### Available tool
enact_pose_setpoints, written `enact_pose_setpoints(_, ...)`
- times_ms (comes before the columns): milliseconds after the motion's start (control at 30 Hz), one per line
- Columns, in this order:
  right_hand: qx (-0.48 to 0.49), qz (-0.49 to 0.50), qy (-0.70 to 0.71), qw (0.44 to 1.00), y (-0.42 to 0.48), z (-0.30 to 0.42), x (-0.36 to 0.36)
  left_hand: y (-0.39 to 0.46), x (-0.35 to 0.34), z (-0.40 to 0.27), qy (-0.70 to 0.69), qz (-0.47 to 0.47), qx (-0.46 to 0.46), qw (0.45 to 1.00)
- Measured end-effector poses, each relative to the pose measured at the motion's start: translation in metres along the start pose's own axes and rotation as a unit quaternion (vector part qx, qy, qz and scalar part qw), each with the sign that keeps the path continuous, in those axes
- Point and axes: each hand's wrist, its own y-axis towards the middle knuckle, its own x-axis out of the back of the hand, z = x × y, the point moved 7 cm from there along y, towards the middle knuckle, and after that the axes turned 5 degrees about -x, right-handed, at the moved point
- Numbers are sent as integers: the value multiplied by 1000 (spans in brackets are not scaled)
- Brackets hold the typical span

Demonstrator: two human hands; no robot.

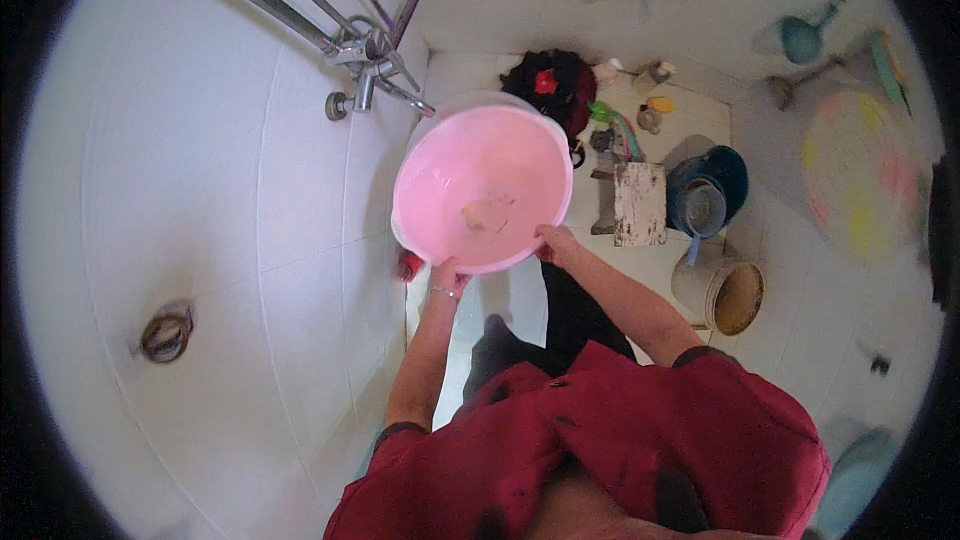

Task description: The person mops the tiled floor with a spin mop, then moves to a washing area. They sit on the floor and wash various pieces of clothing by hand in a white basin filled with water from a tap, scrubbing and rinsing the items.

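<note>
Between my two hands is a pink plastic basin, tipped so that its inside faces me. My left hand grips the near rim at the left, with a thin bracelet on that wrist. Further right along the same rim, my right hand holds on as well. Small dark and yellowish marks or bits show on the basin's bottom; what they are I cannot tell. The fingers under the rim are partly hidden.
A chrome shower mixer juts from the tiled wall above the basin. Dark and red cloth lies on the floor. To the right stand a worn small stool, a blue bucket with a clear dipper, and a tilted whitish bucket.
</note>
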Motion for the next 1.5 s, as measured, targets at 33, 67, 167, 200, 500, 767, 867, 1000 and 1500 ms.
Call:
enact_pose_setpoints(33,15,-3,-33,999,5,32,-8,19,-3,3,44,-37,-24,998)
enact_pose_setpoints(67,-4,-17,-91,996,18,48,-12,36,-5,-3,172,-39,-87,980)
enact_pose_setpoints(167,85,-56,-146,984,38,117,-20,33,-83,-64,651,-47,-449,610)
enact_pose_setpoints(200,79,-54,-165,982,50,130,-24,50,-100,-55,644,84,-387,654)
enact_pose_setpoints(500,95,19,-220,971,124,163,-38,273,-101,76,850,243,-96,457)
enact_pose_setpoints(767,9,52,-207,977,119,125,-64,323,-216,83,418,282,-128,854)
enact_pose_setpoints(867,49,36,-212,975,154,149,-57,240,-239,119,436,511,-146,727)
enact_pose_setpoints(1000,88,23,-143,986,153,182,-42,242,-178,78,592,583,-191,522)
enact_pose_setpoints(1500,-2,18,-158,987,149,137,-24,186,-222,76,441,627,-50,640)
